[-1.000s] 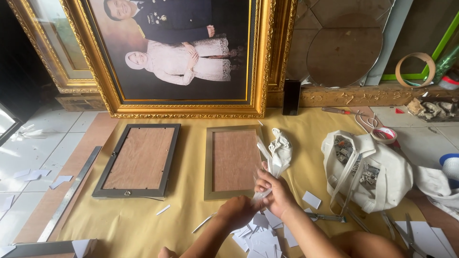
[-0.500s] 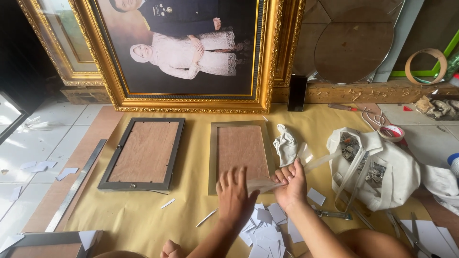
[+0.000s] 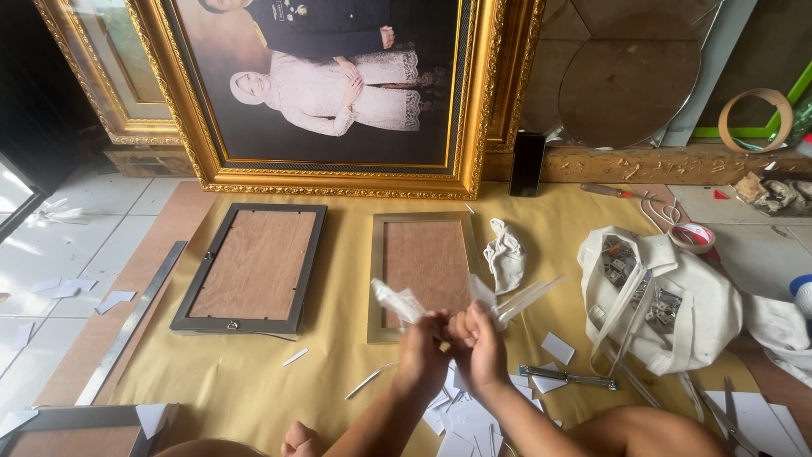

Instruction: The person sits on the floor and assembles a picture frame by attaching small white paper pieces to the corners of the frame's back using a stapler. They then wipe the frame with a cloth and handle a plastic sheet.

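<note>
My left hand (image 3: pixel 420 349) and my right hand (image 3: pixel 479 342) are pressed together over the near edge of a small grey picture frame (image 3: pixel 378 279) that lies face down, showing its brown backing board. Both hands pinch a bunch of thin white strips (image 3: pixel 516 299) that fan out left and right. A second, darker frame (image 3: pixel 250 267) lies face down to the left. White card offcuts (image 3: pixel 457 416) lie below my hands.
A large gold-framed portrait (image 3: pixel 338 182) leans at the back. A white rag (image 3: pixel 506 254), a white cloth bag of metal parts (image 3: pixel 660 296), pliers (image 3: pixel 567 377), a tape roll (image 3: pixel 694 237), a screwdriver (image 3: pixel 605 190) and a metal ruler (image 3: pixel 127 326) lie around on the yellow sheet (image 3: pixel 254 381).
My hands came together from being apart on the frame's edge. They gathered the white strips into a bunch and lifted them slightly. The camera view dropped a little.
</note>
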